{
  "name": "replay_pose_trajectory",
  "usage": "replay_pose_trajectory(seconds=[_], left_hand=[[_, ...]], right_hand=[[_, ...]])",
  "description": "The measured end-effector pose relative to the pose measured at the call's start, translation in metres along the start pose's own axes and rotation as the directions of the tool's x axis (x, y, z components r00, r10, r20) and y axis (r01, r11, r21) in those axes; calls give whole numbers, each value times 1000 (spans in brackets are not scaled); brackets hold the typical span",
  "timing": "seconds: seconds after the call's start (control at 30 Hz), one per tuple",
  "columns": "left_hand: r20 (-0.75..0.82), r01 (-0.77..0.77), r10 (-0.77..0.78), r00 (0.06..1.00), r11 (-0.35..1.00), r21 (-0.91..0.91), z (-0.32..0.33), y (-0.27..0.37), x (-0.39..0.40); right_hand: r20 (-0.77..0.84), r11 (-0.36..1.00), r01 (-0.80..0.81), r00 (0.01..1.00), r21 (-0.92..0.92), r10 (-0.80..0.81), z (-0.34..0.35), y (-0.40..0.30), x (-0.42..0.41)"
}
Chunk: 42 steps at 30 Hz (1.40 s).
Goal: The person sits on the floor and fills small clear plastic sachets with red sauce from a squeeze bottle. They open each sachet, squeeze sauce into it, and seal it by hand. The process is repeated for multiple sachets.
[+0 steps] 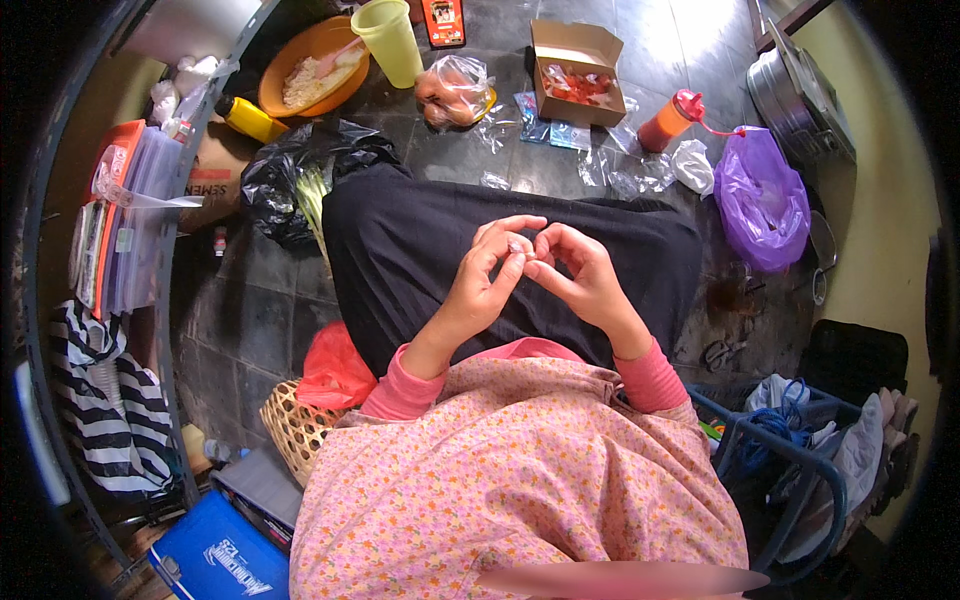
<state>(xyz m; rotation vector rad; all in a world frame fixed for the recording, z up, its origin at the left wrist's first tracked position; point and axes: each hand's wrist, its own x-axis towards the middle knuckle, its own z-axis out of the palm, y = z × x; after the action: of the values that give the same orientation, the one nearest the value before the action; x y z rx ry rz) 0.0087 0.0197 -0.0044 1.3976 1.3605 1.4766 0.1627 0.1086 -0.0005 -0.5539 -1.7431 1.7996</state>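
Observation:
Over the dark cloth on my lap, both hands meet at the fingertips. My left hand (487, 270) pinches a small clear plastic piece (515, 247), too small to identify. My right hand (574, 262) touches its near edge with curled fingers; whether it grips the piece cannot be told. Beyond my knees stands an open cardboard box (581, 111) with small red plastic-wrapped packets (577, 84) inside. Blue-printed sachets (570, 136) and clear plastic scraps (645, 178) lie on the tiles near it. A squeeze bottle (670, 121) with red sauce leans right of the box.
Ahead are an orange basin (274, 75) with white contents, a yellow-green plastic cup (391, 45) and a bag of round brown items (452, 94). At left, a black bag (274, 187) holds green stalks. A purple bag (761, 202) and blue basket (787, 442) stand right.

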Motion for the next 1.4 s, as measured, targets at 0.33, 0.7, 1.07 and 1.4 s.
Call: replay_pose_trajectory(seconds=[0.33,0.7,1.07,1.4], left_hand=[[-101,-125,176,979,915,382,8,8,-3],[-239,-55,158,958,920,387,8,7,-14],[-255,-50,162,953,917,395,2,-10,-24],[-211,46,-58,976,997,-62,1,-15,-27]], right_hand=[[-166,966,125,972,-226,-165,6,-3,-7],[-205,628,206,831,-750,-517,38,-4,-15],[-204,995,-44,977,93,63,37,17,-11],[-323,939,55,931,-339,-172,44,8,-8]])
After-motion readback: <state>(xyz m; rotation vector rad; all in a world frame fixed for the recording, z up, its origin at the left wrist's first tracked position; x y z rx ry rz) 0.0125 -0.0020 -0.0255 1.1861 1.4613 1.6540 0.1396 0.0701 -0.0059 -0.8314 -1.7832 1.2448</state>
